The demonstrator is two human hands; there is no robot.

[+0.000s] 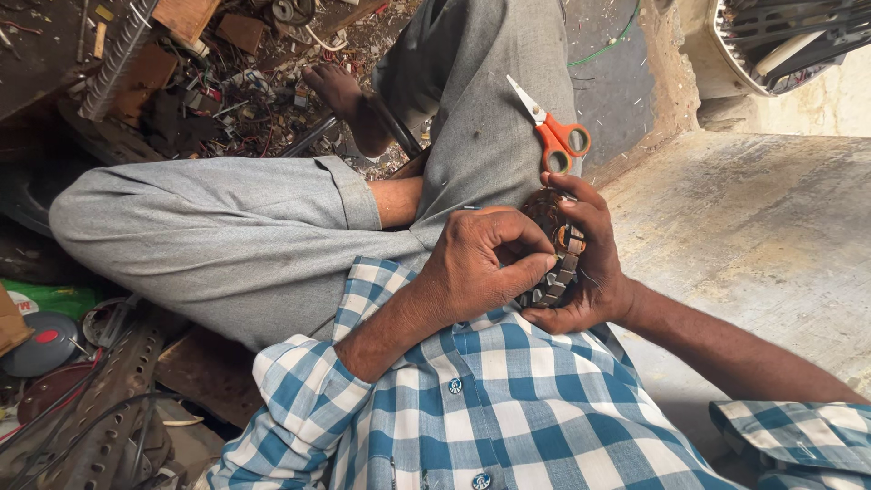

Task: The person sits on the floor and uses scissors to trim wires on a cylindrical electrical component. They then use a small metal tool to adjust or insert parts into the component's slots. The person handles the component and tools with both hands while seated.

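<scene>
I take the motor stator [555, 254] as my landmark; it is a round dark piece with copper windings, and it rests on the lap in grey trousers. Far to the left of it, low by the floor, I see a green package [50, 298] and a grey round lid with a red spot [44, 343]. Just left of the stator, my left hand [481, 268] has thumb and fingers pinched together on its rim. Above it, orange-handled scissors [552, 132] lie on the knee. On its right side, my right hand [594, 263] is clamped around it, holding it.
</scene>
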